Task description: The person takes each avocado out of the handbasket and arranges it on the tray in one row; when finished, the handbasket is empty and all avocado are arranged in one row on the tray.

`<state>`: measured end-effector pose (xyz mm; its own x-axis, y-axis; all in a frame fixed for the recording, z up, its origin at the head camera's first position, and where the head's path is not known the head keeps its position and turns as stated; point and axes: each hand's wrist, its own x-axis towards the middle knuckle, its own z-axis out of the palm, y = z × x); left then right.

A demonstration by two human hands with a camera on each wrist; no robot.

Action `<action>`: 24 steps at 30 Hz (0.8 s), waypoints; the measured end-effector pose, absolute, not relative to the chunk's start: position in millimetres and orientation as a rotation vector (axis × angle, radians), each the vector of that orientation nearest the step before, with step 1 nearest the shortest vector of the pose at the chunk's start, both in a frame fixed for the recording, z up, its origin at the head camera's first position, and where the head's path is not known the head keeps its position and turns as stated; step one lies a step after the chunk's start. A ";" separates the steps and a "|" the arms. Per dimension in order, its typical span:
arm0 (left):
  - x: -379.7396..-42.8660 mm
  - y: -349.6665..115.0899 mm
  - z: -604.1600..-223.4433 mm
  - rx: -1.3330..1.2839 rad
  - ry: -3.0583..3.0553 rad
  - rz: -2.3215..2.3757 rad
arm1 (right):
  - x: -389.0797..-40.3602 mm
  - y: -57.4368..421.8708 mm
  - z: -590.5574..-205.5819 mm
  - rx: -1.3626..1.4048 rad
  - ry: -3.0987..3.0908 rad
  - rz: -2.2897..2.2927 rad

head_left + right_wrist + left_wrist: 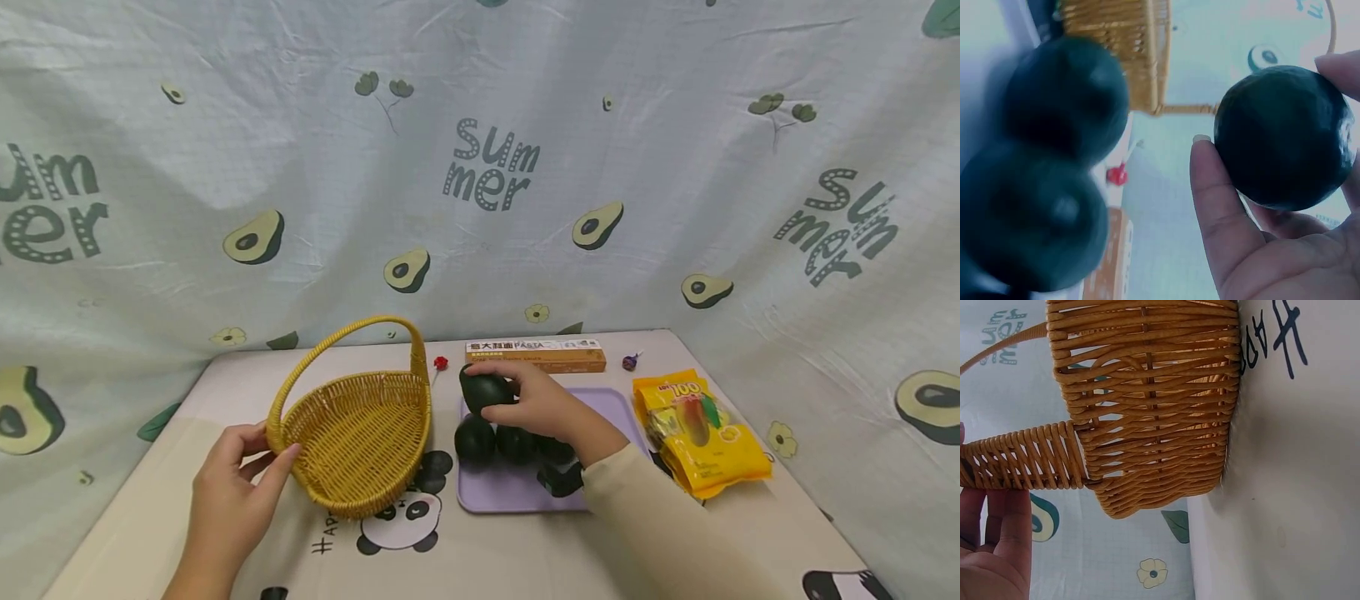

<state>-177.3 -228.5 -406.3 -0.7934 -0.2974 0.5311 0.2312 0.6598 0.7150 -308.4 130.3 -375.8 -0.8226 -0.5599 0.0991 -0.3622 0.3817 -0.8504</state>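
On the left of the table stands a yellow wicker basket [363,446] with a tall arched handle [339,335]. My left hand [236,487] pinches the lower left end of that handle; the left wrist view shows fingers [1013,528] against the woven handle base. A dark green avocado [483,393] is in my right hand [546,406], raised above the lilac tray [510,497]. In the right wrist view, thumb and fingers lie around this avocado [1282,140]. Several more avocados [475,440] rest on the tray, partly hidden by my right hand and sleeve.
A pasta box [562,360] lies behind the tray, with a red lollipop [440,363] to its left and a purple lollipop [630,362] to its right. Yellow snack bags [701,437] lie right of the tray. A printed curtain [480,250] hangs behind the table.
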 end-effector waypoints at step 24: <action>-176.6 -227.6 -404.6 0.067 -2.251 -1.059 | -292.5 221.8 -392.5 -0.444 2.652 -1.558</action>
<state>-176.6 -227.6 -404.6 -0.7932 -0.3021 0.5287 0.2147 0.6737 0.7072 -292.5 221.8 -392.5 -0.9587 -0.2606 0.1142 -0.2266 0.4566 -0.8603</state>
